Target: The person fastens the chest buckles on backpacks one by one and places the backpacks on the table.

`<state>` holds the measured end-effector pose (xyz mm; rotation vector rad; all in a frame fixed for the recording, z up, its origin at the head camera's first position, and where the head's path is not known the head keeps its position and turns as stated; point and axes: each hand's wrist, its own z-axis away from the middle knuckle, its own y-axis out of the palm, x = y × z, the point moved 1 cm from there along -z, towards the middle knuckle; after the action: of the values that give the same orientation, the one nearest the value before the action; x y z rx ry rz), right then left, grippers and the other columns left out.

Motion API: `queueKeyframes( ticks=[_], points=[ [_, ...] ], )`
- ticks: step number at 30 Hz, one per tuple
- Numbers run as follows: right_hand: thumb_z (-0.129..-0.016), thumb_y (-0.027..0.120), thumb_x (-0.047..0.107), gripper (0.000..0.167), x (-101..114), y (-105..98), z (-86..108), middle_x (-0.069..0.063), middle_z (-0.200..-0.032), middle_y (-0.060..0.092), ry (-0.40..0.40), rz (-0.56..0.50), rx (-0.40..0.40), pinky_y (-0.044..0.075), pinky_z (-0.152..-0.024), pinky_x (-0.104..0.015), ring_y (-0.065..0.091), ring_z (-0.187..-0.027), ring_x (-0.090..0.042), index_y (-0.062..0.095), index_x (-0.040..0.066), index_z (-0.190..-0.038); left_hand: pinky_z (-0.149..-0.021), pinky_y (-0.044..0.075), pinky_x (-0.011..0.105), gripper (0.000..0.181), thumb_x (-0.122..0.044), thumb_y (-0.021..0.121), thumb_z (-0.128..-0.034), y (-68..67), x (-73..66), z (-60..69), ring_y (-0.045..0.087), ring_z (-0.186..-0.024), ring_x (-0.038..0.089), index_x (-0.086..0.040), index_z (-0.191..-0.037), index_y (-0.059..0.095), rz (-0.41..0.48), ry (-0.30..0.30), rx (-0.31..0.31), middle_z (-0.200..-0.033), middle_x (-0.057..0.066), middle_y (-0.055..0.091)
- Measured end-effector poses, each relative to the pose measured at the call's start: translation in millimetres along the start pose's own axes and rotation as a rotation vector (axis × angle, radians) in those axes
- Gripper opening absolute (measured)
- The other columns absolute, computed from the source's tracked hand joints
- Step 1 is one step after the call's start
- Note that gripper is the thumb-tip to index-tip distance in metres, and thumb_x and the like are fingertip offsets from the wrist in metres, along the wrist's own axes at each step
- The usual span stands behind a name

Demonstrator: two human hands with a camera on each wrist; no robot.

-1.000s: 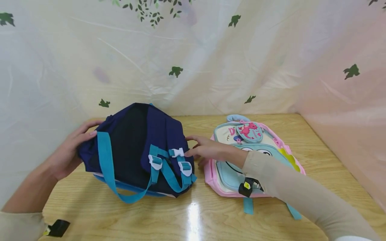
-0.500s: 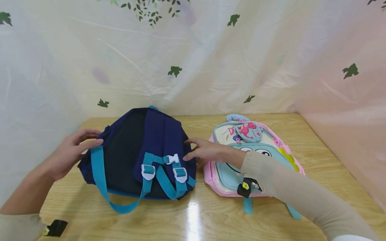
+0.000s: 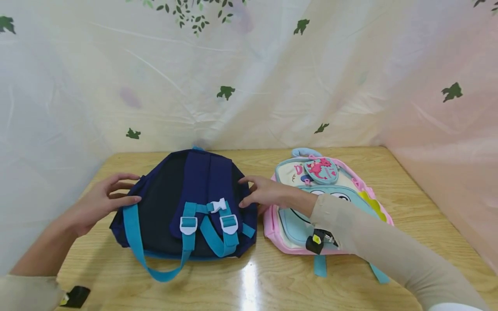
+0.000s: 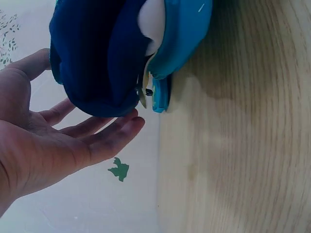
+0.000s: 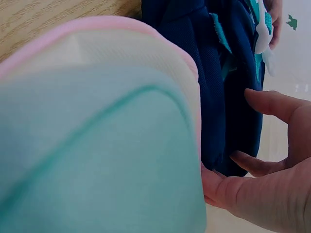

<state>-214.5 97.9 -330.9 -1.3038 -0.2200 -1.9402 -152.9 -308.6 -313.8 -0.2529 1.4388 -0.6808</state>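
A navy backpack (image 3: 163,203) lies on the table with its back panel up. Turquoise straps with white buckles (image 3: 188,225) cross it, and one strap loops out toward the front. My left hand (image 3: 102,203) is at its left side, thumb on the panel's edge; the left wrist view shows the fingers fairly straight along the bag's side. My right hand (image 3: 268,192) touches the right edge with thumb and forefinger, its other fingers lower down in the right wrist view. Under my right forearm lies a pink and light-blue cartoon backpack (image 3: 295,226).
The wooden table (image 3: 218,289) ends at a pale curtain (image 3: 264,116) with green leaf prints, which also closes off both sides. A round dinosaur tag (image 3: 322,170) hangs on the pink backpack, and its light-blue straps (image 3: 320,265) stick out at the front.
The navy backpack has tipped down flatter onto the table, its top edge sinking, and has shifted slightly right in the last half second. My left hand followed; my right hand has barely moved.
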Motion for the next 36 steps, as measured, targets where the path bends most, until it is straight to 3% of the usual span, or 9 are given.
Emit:
queueKeyframes(
  ticks=[6,8,17,26,36],
  points=[
    [-0.090,0.074,0.000,0.075,2.3,-1.8,2.1,-0.025,-0.144,0.046,-0.012,0.061,-0.037,0.061,-0.084,-0.040,0.066,-0.096,-0.032,0.043,0.014,-0.156,-0.098,0.049,0.057,0.063,-0.019,0.062,-0.1055,4.6,4.2,-2.3,0.040,-0.135,0.058,0.000,-0.156,0.029,-0.049,0.011,0.026,-0.154,0.036,0.033],
    [-0.089,0.074,-0.003,0.073,2.5,-2.8,2.6,-0.024,-0.144,0.047,-0.018,0.100,-0.052,0.060,-0.084,-0.039,0.066,-0.092,-0.031,0.046,0.014,-0.154,-0.097,0.049,0.060,0.064,-0.019,0.063,-0.1052,6.1,5.5,-2.7,0.042,-0.133,0.058,0.000,-0.157,0.030,-0.055,0.011,0.035,-0.153,0.036,0.035],
    [-0.087,0.074,-0.003,0.068,0.7,-7.7,4.7,-0.024,-0.149,0.044,-0.038,0.132,-0.078,0.059,-0.083,-0.036,0.065,-0.084,-0.028,0.048,0.003,-0.150,-0.092,0.053,0.049,0.063,-0.017,0.065,-0.1037,12.1,8.3,-4.3,0.051,-0.126,0.054,0.003,-0.155,0.034,-0.056,0.001,0.082,-0.148,0.035,0.039],
    [-0.087,0.075,-0.001,0.066,2.0,-8.7,7.1,-0.023,-0.146,0.048,-0.031,0.163,-0.083,0.059,-0.077,-0.032,0.064,-0.076,-0.026,0.050,0.001,-0.148,-0.088,0.056,0.043,0.062,-0.011,0.065,-0.1022,14.1,11.4,-5.8,0.058,-0.121,0.050,0.007,-0.153,0.035,-0.083,0.008,0.110,-0.143,0.038,0.043],
    [-0.089,0.078,0.007,0.071,6.1,-10.4,12.4,-0.024,-0.148,0.047,-0.027,0.207,-0.064,0.057,-0.088,-0.037,0.066,-0.091,-0.028,0.045,0.008,-0.152,-0.094,0.055,0.056,0.063,-0.020,0.062,-0.1051,16.0,5.6,-8.7,0.054,-0.124,0.055,0.007,-0.154,0.033,-0.164,-0.062,0.133,-0.144,0.041,0.041]
  ],
)
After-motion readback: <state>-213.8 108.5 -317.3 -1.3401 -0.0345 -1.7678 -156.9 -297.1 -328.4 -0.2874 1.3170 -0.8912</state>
